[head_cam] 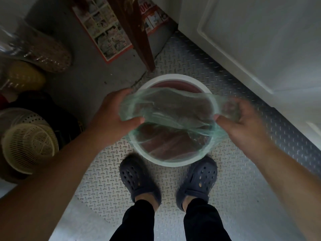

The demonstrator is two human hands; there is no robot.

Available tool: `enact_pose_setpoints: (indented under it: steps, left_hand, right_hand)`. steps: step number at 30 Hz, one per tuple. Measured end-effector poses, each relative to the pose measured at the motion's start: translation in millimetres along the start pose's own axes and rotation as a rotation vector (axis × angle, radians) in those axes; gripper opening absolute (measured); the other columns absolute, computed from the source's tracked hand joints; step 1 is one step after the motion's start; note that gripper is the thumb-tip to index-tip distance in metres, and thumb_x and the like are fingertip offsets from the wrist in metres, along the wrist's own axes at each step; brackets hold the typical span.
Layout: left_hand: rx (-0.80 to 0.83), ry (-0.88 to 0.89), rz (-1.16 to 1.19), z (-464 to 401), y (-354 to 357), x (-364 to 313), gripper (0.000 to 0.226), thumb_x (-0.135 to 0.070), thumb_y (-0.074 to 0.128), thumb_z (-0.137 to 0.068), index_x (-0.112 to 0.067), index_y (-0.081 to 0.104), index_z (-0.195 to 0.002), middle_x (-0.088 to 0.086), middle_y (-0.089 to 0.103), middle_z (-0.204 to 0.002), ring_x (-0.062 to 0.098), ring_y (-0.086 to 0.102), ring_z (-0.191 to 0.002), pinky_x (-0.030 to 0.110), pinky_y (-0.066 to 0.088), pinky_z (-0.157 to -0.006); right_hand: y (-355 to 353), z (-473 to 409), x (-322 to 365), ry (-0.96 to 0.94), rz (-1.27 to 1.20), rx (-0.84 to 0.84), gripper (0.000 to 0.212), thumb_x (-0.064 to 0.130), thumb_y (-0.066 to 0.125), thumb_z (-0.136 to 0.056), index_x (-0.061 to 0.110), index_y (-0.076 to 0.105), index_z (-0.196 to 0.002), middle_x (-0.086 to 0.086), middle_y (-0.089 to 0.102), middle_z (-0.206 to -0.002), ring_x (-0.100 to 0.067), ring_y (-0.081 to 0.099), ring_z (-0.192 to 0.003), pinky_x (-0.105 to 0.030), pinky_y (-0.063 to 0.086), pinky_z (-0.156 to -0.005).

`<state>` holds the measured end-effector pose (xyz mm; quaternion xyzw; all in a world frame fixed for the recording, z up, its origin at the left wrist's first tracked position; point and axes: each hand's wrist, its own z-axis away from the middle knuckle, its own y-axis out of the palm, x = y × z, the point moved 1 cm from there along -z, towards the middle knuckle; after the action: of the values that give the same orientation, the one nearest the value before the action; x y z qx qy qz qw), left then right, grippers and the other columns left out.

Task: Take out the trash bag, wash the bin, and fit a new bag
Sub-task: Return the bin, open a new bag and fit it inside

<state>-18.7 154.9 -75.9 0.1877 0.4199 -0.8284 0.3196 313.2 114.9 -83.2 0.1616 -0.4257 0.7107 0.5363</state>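
Both hands, left hand (pixel 112 112) at 9 o'clock and right hand (pixel 243 122) at 3, pinch the green bag (pixel 166 108) over the bin (pixel 173 80); stretch its mouth evenly, then hook the far rim at 12.

Bin (pixel 175 80) mouth prob. bag-blocked (pixel 166 108)
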Motion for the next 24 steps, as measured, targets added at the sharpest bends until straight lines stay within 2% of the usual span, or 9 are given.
enact_pose_setpoints:
  steps: [2, 5, 9, 11, 14, 17, 20, 21, 24]
  left_hand:
    - [-0.071, 0.138, -0.135, -7, 9, -11, 0.057, -0.029, 0.079, -0.082, -0.024, 0.058, -0.135, 0.002, 0.051, -0.133, 0.013, 0.051, -0.112, 0.026, 0.039, -0.093]
    - [-0.211, 0.102, -0.112, -28, 11, -21, 0.017, -0.031, 0.069, -0.09, -0.019, 0.072, -0.102, 0.002, 0.066, -0.106, 0.012, 0.06, -0.086, 0.024, 0.044, -0.076]
    - [-0.209, -0.043, 0.277, -59, 3, -26, 0.02, -0.041, 0.058, -0.086, -0.031, 0.069, -0.072, -0.009, 0.066, -0.065, 0.007, 0.059, -0.059, 0.027, 0.048, -0.061]
    - [-0.193, -0.085, 0.36, -75, 0, -25, 0.022, -0.04, 0.057, -0.084, -0.033, 0.069, -0.067, -0.009, 0.066, -0.063, 0.01, 0.059, -0.06, 0.033, 0.05, -0.063]
    - [-0.106, -0.185, 0.593, -94, 2, -20, 0.024, -0.036, 0.06, -0.092, -0.02, 0.069, -0.076, 0.01, 0.071, -0.081, 0.023, 0.067, -0.073, 0.039, 0.057, -0.073]
    - [-0.04, -0.385, 0.801, -104, 9, -13, 0.032, -0.028, 0.056, -0.102, -0.016, 0.063, -0.073, 0.001, 0.062, -0.054, 0.011, 0.058, -0.044, 0.02, 0.05, -0.046]
    - [0.081, -0.541, 0.859, -103, 20, -2, 0.025, -0.033, 0.061, -0.099, -0.011, 0.074, -0.1, 0.009, 0.077, -0.079, 0.021, 0.074, -0.068, 0.033, 0.062, -0.061]
    - [0.108, -0.557, 0.843, -101, 22, 1, 0.026, -0.034, 0.063, -0.097, -0.011, 0.074, -0.1, 0.011, 0.078, -0.082, 0.024, 0.075, -0.071, 0.036, 0.062, -0.063]
    - [0.118, -0.51, 0.744, -96, 33, 9, 0.02, -0.021, 0.064, -0.096, -0.008, 0.072, -0.083, 0.009, 0.073, -0.062, 0.022, 0.071, -0.052, 0.03, 0.057, -0.047]
  right_hand:
    - [3, -6, 4, -0.07, 0.087, -0.084, 0.026, 0.031, 0.076, -0.081, 0.034, 0.06, -0.101, 0.02, 0.065, -0.094, 0.009, 0.064, -0.078, -0.011, 0.048, -0.059]
    - [2, -22, 12, -0.083, 0.043, -0.154, 0.005, 0.027, 0.07, -0.085, 0.028, 0.066, -0.082, 0.014, 0.068, -0.073, 0.001, 0.061, -0.058, -0.023, 0.051, -0.053]
    - [0, -48, 31, -0.062, -0.077, -0.132, 0.014, 0.027, 0.067, -0.084, 0.028, 0.066, -0.07, 0.014, 0.064, -0.058, -0.001, 0.055, -0.048, -0.017, 0.045, -0.044]
    - [1, -62, 37, -0.002, -0.145, -0.1, 0.01, 0.023, 0.066, -0.082, 0.022, 0.067, -0.072, 0.011, 0.063, -0.061, -0.006, 0.057, -0.055, -0.022, 0.047, -0.052]
    - [7, -79, 40, 0.129, -0.32, -0.027, 0.009, 0.018, 0.064, -0.083, 0.015, 0.071, -0.078, -0.009, 0.068, -0.078, -0.027, 0.061, -0.074, -0.039, 0.053, -0.071]
    - [17, -89, 35, 0.296, -0.379, 0.03, 0.03, 0.017, 0.058, -0.094, -0.006, 0.065, -0.112, -0.029, 0.068, -0.108, -0.038, 0.065, -0.09, -0.057, 0.053, -0.093]
    - [26, -95, 20, 0.464, -0.368, 0.077, 0.029, 0.023, 0.06, -0.095, 0.0, 0.07, -0.109, -0.018, 0.075, -0.098, -0.033, 0.074, -0.088, -0.055, 0.059, -0.081]
    - [29, -95, 15, 0.506, -0.356, 0.103, 0.027, 0.023, 0.061, -0.093, 0.001, 0.072, -0.104, -0.018, 0.076, -0.095, -0.034, 0.075, -0.085, -0.053, 0.061, -0.076]
    - [36, -94, 1, 0.526, -0.324, 0.148, 0.029, 0.013, 0.058, -0.09, 0.005, 0.078, -0.071, -0.014, 0.076, -0.074, -0.03, 0.075, -0.065, -0.038, 0.059, -0.05]
